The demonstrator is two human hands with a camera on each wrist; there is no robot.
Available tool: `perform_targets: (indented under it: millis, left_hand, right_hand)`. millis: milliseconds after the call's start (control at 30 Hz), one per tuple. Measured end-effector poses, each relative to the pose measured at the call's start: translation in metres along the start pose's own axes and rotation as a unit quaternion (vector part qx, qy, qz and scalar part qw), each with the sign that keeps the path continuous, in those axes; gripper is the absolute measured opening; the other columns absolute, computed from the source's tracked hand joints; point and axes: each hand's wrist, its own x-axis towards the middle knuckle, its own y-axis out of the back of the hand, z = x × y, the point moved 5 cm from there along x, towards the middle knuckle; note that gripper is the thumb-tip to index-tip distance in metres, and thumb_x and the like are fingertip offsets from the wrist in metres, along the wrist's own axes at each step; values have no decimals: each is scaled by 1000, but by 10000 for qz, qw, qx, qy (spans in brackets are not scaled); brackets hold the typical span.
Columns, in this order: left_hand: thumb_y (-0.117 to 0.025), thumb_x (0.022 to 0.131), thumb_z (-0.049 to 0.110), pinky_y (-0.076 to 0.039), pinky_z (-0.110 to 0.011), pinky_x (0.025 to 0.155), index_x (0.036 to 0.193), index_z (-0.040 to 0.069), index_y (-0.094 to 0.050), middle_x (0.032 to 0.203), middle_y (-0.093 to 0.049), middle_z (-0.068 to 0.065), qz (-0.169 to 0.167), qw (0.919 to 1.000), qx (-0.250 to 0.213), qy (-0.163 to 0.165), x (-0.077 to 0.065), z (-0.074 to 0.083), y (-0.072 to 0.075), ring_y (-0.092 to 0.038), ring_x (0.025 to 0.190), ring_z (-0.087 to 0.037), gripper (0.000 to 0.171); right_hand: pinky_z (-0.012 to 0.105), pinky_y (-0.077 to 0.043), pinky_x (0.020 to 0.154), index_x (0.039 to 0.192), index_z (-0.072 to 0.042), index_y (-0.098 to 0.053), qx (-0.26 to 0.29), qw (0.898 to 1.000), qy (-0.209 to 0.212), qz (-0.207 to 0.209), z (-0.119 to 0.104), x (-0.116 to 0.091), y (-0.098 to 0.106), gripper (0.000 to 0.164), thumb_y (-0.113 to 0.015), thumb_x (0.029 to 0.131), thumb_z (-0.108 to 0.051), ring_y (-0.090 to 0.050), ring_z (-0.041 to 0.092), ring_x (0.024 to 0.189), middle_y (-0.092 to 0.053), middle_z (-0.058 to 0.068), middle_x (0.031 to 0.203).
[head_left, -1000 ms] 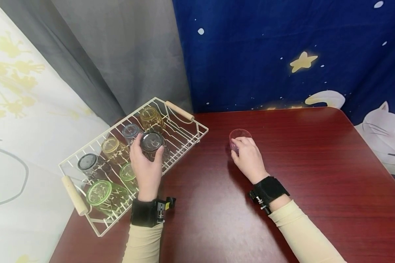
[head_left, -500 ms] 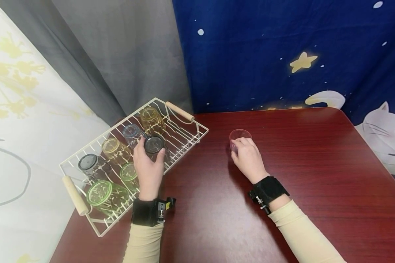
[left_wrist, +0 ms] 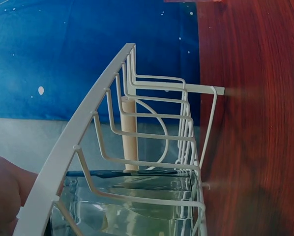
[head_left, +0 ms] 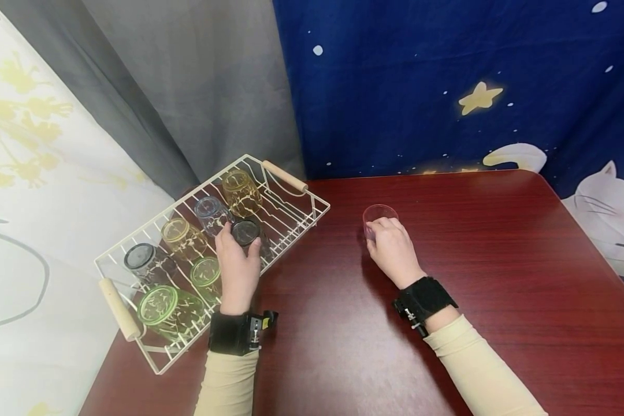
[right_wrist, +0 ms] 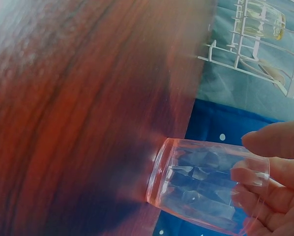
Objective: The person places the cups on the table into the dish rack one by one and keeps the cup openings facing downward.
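Observation:
My left hand (head_left: 239,268) holds a dark grey glass (head_left: 247,231) between thumb and fingers, at the front side of a white wire rack (head_left: 317,209). The glass is upside down, its base up. In the left wrist view the glass (left_wrist: 132,204) sits behind the rack's side wires, low in the rack. On the table, a clear pink tumbler (right_wrist: 201,179) stands upright. My right hand (head_left: 393,252) grips it near the rim, thumb on one side and fingers on the other, some seen through its wall.
Several upturned glasses share the rack: amber (head_left: 241,193), blue (head_left: 210,211), yellow (head_left: 179,236), grey (head_left: 145,263) and green ones (head_left: 166,309). Wooden handles (head_left: 285,176) cap the rack's ends. The dark red table (head_left: 333,323) ends at a blue curtain (head_left: 395,86).
The left hand has shifted slightly right with the dark grey glass, which now sits lower among the rack's wires. The right hand and the pink tumbler have stayed in place.

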Motion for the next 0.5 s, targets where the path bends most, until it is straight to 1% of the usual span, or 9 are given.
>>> perform_targets:
  millis: [100, 200, 367, 500]
  left_hand:
    - [-59, 94, 12, -25, -49, 120, 149, -9, -22, 148, -30, -29, -63, 10000, 16, 68, 0, 0, 0, -30, 141, -39, 69]
    - [-56, 95, 11, -24, -49, 121, 150, -9, -19, 149, -28, -30, -70, 9999, 35, 64, -1, 1, 0, -27, 142, -40, 69]
    - [-51, 97, 9, -21, -50, 122, 153, -4, -13, 150, -22, -31, -101, 9998, 179, 25, 0, 1, -2, -24, 142, -41, 68]
    - [-48, 99, 9, -19, -51, 122, 154, -1, -12, 153, -16, -29, -173, 9996, 181, 122, 1, -1, -3, -17, 145, -40, 67]
  right_hand:
    - [43, -48, 94, 110, 1, -71, -25, 10000, 31, 78, 0, 0, 0, 32, -72, 80, -8, -60, 32, 98, -70, 13, 103]
    - [43, -49, 91, 109, 0, -71, -46, 9999, 39, 118, 0, 1, 0, 29, -71, 82, -8, -60, 32, 97, -71, 13, 103]
    - [42, -49, 91, 110, -2, -72, -125, 9999, -34, 19, 1, 1, -1, 27, -70, 83, -8, -60, 31, 97, -71, 11, 103]
    - [42, -49, 92, 109, -2, -72, -165, 9999, -24, -41, 2, 2, 0, 28, -70, 82, -7, -61, 31, 97, -71, 12, 102]
